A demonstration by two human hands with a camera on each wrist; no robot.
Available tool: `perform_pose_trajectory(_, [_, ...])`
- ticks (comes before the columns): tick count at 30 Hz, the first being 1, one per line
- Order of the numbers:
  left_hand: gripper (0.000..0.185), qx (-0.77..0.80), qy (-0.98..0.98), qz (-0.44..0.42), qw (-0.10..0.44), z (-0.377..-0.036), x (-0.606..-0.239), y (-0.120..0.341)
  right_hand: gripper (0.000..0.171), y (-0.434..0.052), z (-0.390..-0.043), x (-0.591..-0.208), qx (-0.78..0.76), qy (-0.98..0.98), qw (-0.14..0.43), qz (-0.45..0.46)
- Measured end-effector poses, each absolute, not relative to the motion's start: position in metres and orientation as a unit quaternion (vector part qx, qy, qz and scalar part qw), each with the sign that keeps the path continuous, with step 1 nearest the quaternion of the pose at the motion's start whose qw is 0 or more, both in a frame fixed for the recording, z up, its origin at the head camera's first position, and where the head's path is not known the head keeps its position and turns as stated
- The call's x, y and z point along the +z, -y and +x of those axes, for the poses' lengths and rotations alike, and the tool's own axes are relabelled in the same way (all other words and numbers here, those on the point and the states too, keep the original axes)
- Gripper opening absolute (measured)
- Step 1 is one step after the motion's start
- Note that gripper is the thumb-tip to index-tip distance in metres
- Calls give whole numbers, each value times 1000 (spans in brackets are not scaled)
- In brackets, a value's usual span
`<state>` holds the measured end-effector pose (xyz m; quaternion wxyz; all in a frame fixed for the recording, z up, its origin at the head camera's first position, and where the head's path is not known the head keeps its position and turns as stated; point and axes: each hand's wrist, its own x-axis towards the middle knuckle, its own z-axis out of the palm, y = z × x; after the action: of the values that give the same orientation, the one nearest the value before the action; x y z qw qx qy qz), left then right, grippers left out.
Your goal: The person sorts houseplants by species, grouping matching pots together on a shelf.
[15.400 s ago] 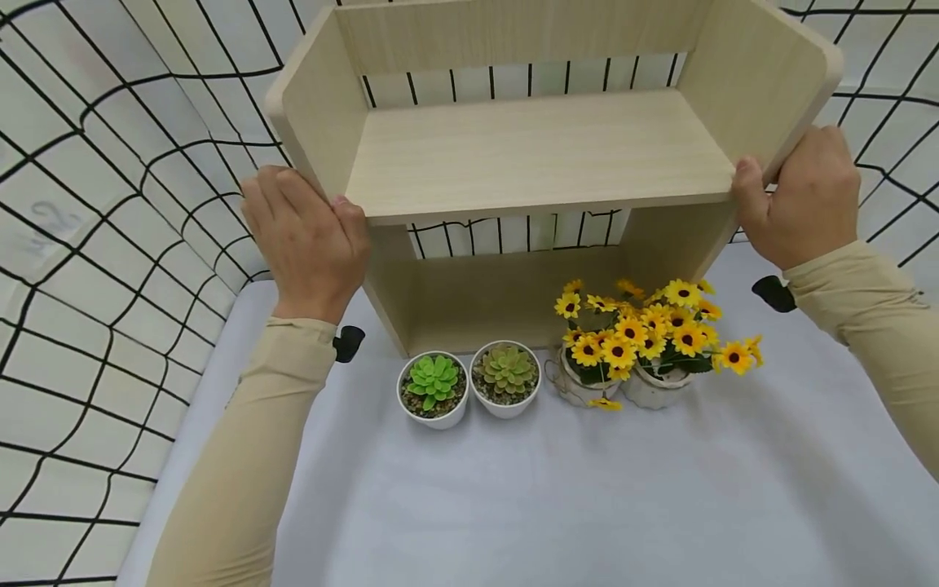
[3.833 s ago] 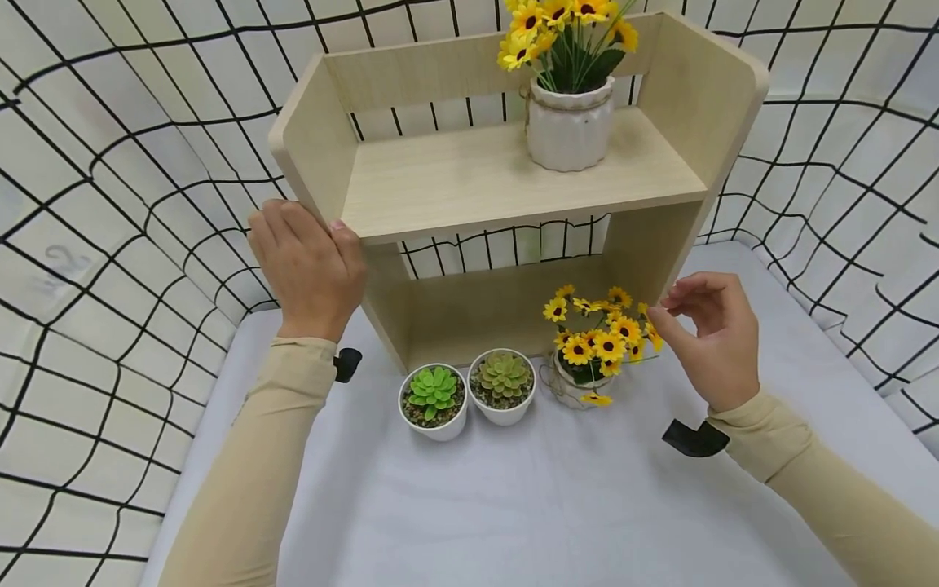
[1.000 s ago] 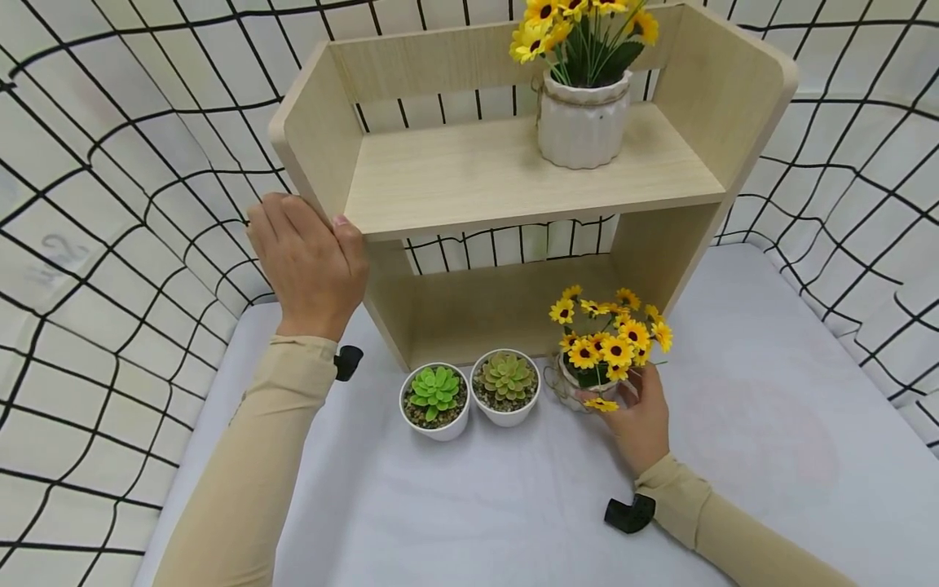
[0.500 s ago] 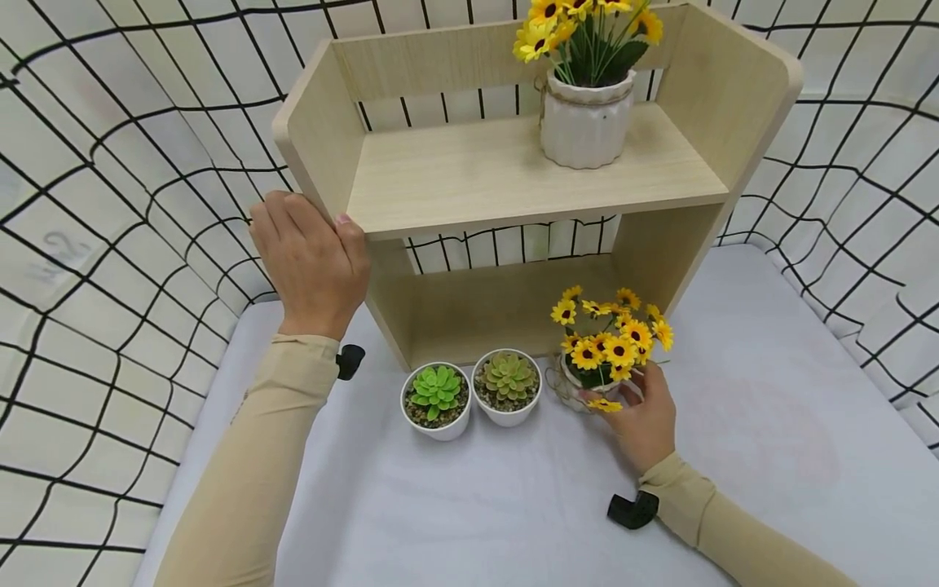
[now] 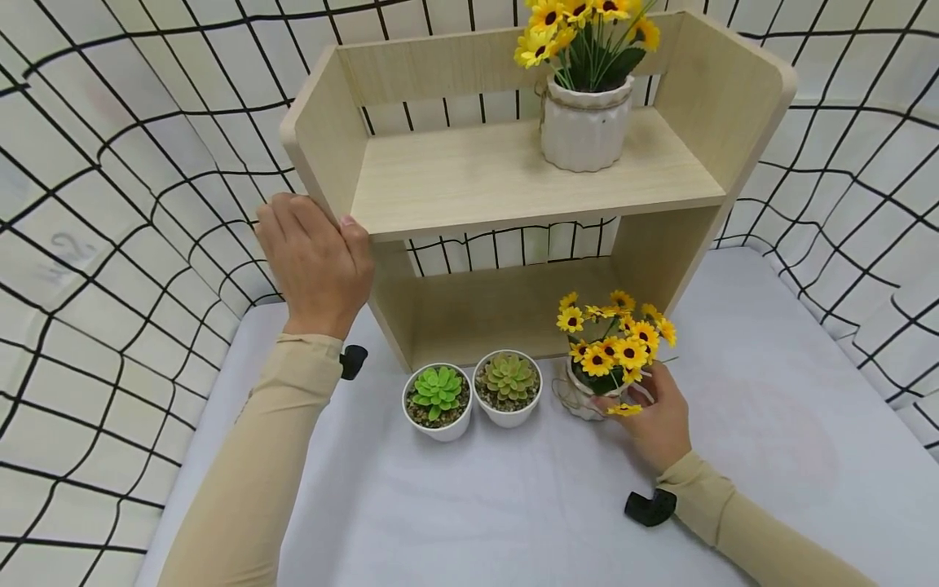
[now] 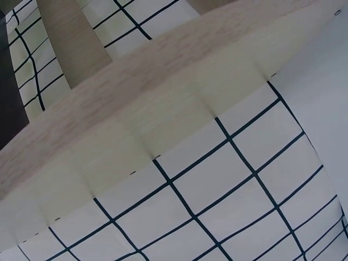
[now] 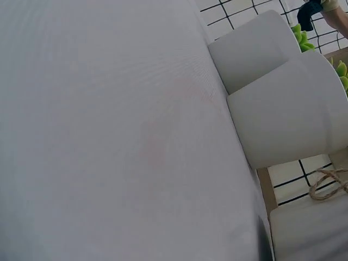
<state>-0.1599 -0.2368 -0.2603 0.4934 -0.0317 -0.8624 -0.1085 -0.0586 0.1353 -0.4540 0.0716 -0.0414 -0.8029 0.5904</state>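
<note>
Gripping one whitish, twine-tied pot of yellow flowers [image 5: 584,403]: the right hand [image 5: 649,416], fingers and thumb curled about its right front. Located before the lower right opening of a pale two-tier shelf unit [image 5: 469,183]; whether the pot's base touches the white cloth [image 5: 469,505] cannot be told. Next, to its left and apart: one dull green succulent [image 5: 508,383] in a white pot, just beside one bright green succulent [image 5: 438,390], likewise potted. Unit's left edge: held by the left hand [image 5: 319,265]. Upper tier, right of centre: one second flower pot [image 5: 585,130], upright. Surround: black wire mesh [image 6: 229,139].

Hazards, as judged: lifting too near the shelf board could snag the blooms; a leftward swing could knock the nearer succulent; a hard left-hand push could shift the unit and topple the upper pot.

Writing: one faint mark [image 5: 71,244] at left, illegible. Brands, labels: none seen.
</note>
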Motion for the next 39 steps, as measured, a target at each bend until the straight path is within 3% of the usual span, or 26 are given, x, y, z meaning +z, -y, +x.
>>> perform_pose_trajectory(11, [39, -117, 855, -40, 504, -161, -262, 238, 83, -150, -57, -432, 549, 833, 70, 1])
perform_pose_trajectory(24, [40, -112, 859, -40, 497, -161, -261, 238, 87, -156, -57, -397, 539, 832, 114, 68])
perform_pose_trajectory(39, [39, -114, 859, -39, 498, -161, -261, 238, 93, -163, -66, -342, 614, 778, 92, 97])
